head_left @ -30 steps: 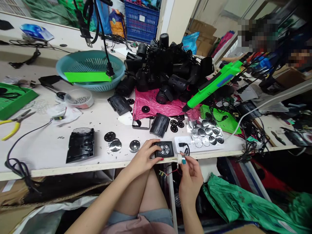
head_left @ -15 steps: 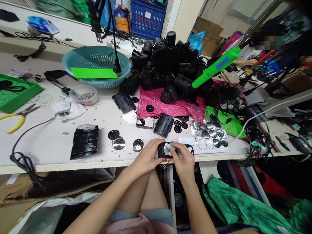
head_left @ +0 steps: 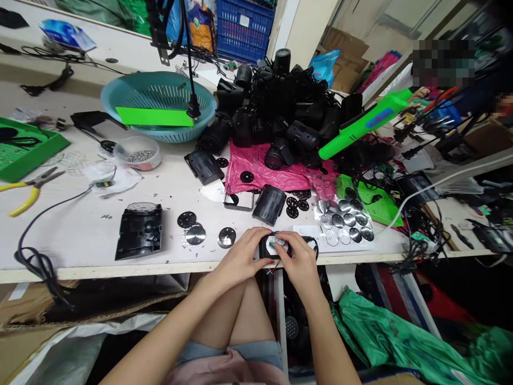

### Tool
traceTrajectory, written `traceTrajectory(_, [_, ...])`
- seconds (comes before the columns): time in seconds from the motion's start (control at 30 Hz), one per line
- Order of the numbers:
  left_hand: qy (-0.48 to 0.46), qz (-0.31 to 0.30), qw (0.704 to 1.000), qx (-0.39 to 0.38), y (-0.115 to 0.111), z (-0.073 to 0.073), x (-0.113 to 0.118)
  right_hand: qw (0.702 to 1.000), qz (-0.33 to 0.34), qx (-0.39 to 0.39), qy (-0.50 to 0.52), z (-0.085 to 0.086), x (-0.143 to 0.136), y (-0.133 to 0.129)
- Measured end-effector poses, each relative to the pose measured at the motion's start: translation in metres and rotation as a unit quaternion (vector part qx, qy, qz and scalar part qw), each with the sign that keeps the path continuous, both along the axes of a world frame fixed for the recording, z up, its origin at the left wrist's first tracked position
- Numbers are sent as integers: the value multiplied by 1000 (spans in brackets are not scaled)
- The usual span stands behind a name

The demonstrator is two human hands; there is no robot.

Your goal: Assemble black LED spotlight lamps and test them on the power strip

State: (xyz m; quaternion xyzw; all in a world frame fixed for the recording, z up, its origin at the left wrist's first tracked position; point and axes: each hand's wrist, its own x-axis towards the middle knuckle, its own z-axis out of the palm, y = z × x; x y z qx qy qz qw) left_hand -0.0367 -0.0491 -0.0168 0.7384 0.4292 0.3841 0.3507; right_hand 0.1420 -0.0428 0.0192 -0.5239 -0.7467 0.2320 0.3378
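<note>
At the bench's front edge my left hand [head_left: 246,251] grips the left side of a black plastic housing [head_left: 263,247], thumb in front and fingers behind. The fingertips of my right hand [head_left: 298,254] pinch a small whitish part [head_left: 279,242] inside that housing; its exact kind is partly hidden by the fingers. Thin red wires hang below the housing, and a black cable loops out on its right. Left of my hands lie a black-and-silver disc [head_left: 227,238] and a silver disc [head_left: 195,234]. An open black half-shell [head_left: 140,232] sits farther left.
A teal basket [head_left: 160,133], a tub of screws [head_left: 138,155] and yellow-handled pliers [head_left: 30,192] stand left. Black housings [head_left: 276,101] are heaped behind a pink bag [head_left: 256,171]. A green electric screwdriver [head_left: 360,128] hangs at right. Silver discs [head_left: 348,219] lie on plastic.
My right fingers have shifted slightly left over the housing, and the whitish part in them has turned. The green screwdriver has swung a little to the right. My left hand keeps its grip.
</note>
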Motion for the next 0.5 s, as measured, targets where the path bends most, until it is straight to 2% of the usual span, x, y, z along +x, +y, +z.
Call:
traceTrajectory(0.23, [-11,4,1000,-2,0,-1,0,998,15,-60,3,0,10,-5])
traceTrajectory(0.33, [-9,6,1000,-3,-1,2,0,996,-4,-65,57,1,9,-10])
traceTrajectory(0.4, [3,9,1000,-9,0,6,1,988,-60,-33,139,10,7,-8])
traceTrajectory(0.5, [19,20,1000,-13,4,14,6,944,-196,117,239,38,10,16])
